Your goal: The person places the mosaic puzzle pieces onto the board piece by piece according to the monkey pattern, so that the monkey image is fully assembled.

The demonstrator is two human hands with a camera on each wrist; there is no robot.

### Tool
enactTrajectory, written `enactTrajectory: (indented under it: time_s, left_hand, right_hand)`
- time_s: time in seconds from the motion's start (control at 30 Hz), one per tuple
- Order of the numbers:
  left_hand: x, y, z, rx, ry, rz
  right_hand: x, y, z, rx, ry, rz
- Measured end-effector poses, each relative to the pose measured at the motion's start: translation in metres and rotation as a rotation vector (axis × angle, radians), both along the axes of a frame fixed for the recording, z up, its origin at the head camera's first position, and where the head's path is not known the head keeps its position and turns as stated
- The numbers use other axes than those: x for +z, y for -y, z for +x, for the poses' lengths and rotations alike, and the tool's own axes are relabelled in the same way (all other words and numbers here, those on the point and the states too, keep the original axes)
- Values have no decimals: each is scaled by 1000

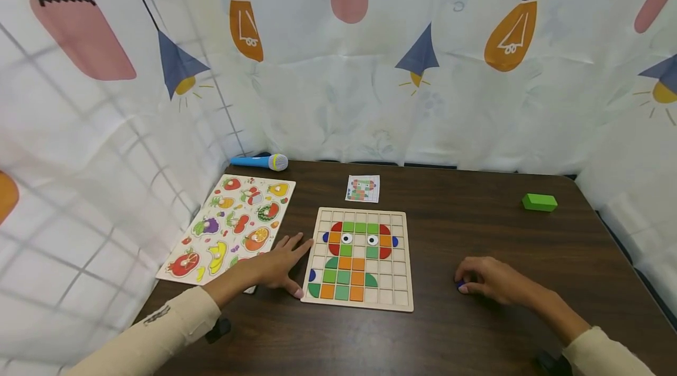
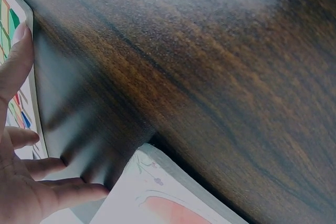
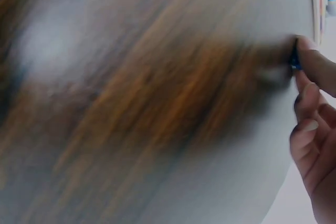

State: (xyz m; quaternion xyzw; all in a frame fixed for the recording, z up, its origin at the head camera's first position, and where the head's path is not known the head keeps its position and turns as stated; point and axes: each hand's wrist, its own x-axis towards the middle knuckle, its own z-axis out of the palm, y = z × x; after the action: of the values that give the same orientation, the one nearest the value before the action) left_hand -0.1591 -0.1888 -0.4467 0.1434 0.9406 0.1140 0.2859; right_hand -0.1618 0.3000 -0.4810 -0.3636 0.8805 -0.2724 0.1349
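A wooden grid board [image 1: 394, 283] lies flat on the table, filled partly with green, orange, red and blue pieces and two eye pieces. My left hand [image 1: 279, 267] has its fingers spread, the thumb and a fingertip against the board's left edge. In the left wrist view the thumb [image 2: 19, 59] rests on the board's rim. Right of the board, low over the table, my right hand [image 1: 493, 279] pinches a small blue piece [image 3: 295, 59] between thumb and index finger. Most of that piece is hidden by the fingertips. Beyond the board lies a small pattern card [image 1: 362, 188].
A fruit puzzle board [image 1: 233, 229] lies at the left, under or beside my left forearm. A blue toy microphone [image 1: 259, 162] is at the back left. One green block [image 1: 539, 202] sits at the right on the dark wooden table [image 1: 449, 217]. Printed curtains surround the table.
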Motion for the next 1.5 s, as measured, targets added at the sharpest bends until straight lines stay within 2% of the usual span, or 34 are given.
enactTrajectory:
  time_s: [0.1, 0.27, 0.37, 0.5, 0.6, 0.83, 1.07, 1.3, 1.5]
  left_hand:
    - [0, 1, 1, 1, -1, 3]
    - [-1, 1, 1, 5, -4, 11]
    - [-3, 1, 1, 6, -4, 9]
    - [-3, 1, 1, 2, -3, 3]
    - [-2, 1, 1, -2, -7, 1]
    - [-2, 1, 1, -11, -13, -2]
    - [-3, 1, -1, -28, -22, -3]
    - [-4, 2, -1, -38, -25, 0]
    - [-3, 3, 0, -47, -38, 2]
  right_hand:
    - [4, 4, 1, 2, 31, -6]
    - [8, 20, -5, 26, 2, -39]
    - [12, 35, -11, 54, 47, -66]
    - [17, 64, -19, 46, 133, -82]
    - [20, 91, -25, 49, 159, -74]
    - [18, 159, -38, 132, 149, -129]
    - [16, 218, -44, 118, 152, -165]
    - [14, 256, -47, 126, 154, -131]
    - [7, 279, -48, 100, 146, -93]
